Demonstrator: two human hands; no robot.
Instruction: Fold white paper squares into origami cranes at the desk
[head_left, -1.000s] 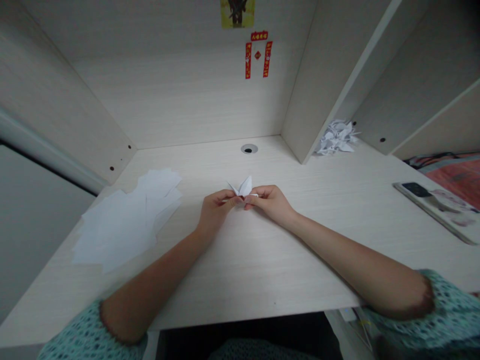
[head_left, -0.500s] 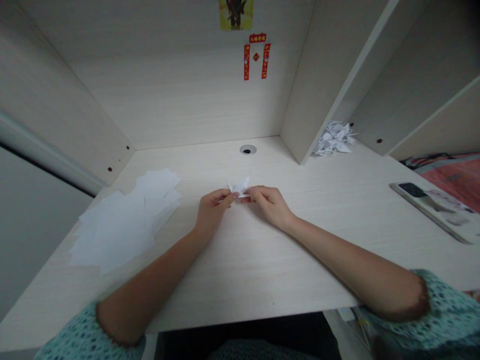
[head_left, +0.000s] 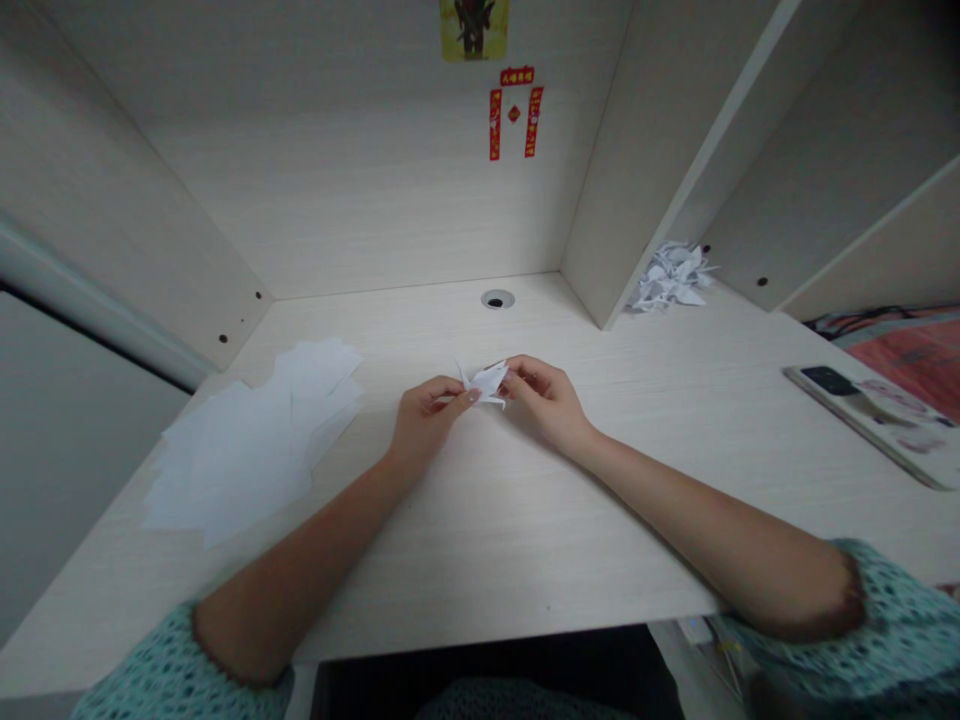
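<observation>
Two hands point(head_left: 426, 420), one paper crane point(head_left: 486, 382), one phone point(head_left: 823, 379), several paper sheets point(head_left: 240, 450) (count unclear)

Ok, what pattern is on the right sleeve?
Right sleeve: pale teal with dark speckles, clearest in the head view.

No text can be read. At 12 o'clock on the wall, a set of red paper couplets point(head_left: 514, 112) is mounted: two upright strips point(head_left: 495, 124), a short header strip point(head_left: 517, 76) and a small diamond point(head_left: 514, 114) between the strips. Gold marks, probably Chinese characters, are carried on them, but they are too small to be made out.
</observation>
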